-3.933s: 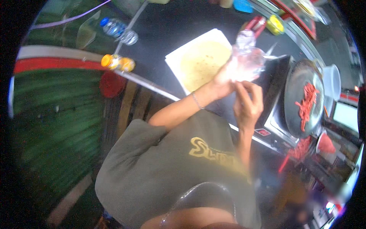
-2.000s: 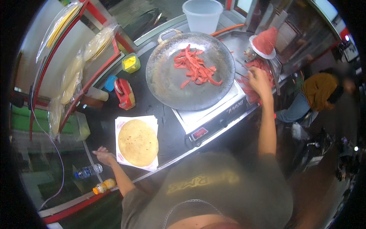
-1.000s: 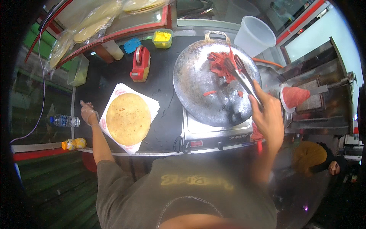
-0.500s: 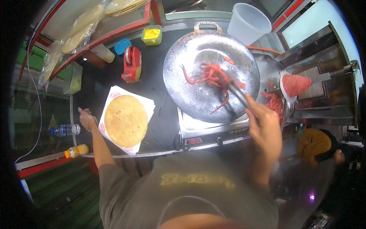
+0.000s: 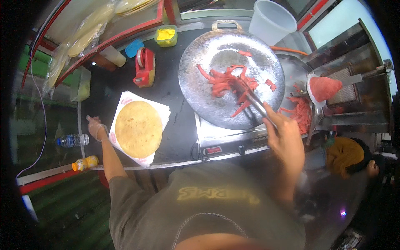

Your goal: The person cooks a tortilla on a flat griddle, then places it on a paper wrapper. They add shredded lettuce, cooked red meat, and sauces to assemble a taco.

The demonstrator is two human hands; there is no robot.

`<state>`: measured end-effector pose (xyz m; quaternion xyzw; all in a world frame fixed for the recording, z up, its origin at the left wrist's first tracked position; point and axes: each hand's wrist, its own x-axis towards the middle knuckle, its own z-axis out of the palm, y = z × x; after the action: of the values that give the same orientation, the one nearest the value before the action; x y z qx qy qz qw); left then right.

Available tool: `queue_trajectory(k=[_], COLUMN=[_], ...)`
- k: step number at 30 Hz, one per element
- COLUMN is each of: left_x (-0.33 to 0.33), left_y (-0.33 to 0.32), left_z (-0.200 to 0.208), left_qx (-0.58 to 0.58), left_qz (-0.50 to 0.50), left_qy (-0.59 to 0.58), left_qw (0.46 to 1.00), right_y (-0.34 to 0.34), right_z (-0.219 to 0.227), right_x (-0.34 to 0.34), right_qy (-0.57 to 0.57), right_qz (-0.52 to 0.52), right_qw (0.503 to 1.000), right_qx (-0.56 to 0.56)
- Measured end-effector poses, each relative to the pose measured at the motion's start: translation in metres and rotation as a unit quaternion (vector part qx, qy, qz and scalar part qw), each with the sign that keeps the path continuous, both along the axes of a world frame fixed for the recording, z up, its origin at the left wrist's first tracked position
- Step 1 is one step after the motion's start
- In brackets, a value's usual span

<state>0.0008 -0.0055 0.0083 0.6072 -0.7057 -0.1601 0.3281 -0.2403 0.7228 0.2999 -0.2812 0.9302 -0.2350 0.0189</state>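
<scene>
Location type: food-stall cooking station. Indicators: wide metal pan [image 5: 193,83] on stove [image 5: 225,137]; cone of red meat [image 5: 325,89] on spit [image 5: 354,79] beside grille [image 5: 346,101]; bagged flatbreads [image 5: 84,41] along red-framed case [image 5: 125,36]; round flatbread [image 5: 138,129] on paper sheets [image 5: 126,98]; tub of yellow food [image 5: 166,34] on black worktop [image 5: 179,137].

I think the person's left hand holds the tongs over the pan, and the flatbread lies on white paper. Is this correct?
Not quite: the right hand holds the tongs over the pan, as the head view shows. The flatbread does lie on white paper.
</scene>
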Motion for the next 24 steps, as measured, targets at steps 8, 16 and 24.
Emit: queue_trajectory(k=[8,16,24], left_x=[-0.002,-0.004,-0.006], left_y=[-0.010,0.007,0.010], left_z=[-0.009,0.017,0.012], left_qx=[-0.073,-0.080,-0.018], left_qz=[-0.021,-0.055,-0.020], left_qy=[-0.097,-0.255,-0.002], left_qw=[0.992,0.962,1.000], right_y=[0.015,-0.004,-0.017], right_z=[0.008,0.003,-0.020], right_x=[-0.009,-0.003,-0.036], right_qy=[0.007,0.010,0.101], right_qz=[-0.102,0.000,-0.051], right_qw=[0.995,1.000,0.993], right_qx=[-0.017,-0.010,-0.030])
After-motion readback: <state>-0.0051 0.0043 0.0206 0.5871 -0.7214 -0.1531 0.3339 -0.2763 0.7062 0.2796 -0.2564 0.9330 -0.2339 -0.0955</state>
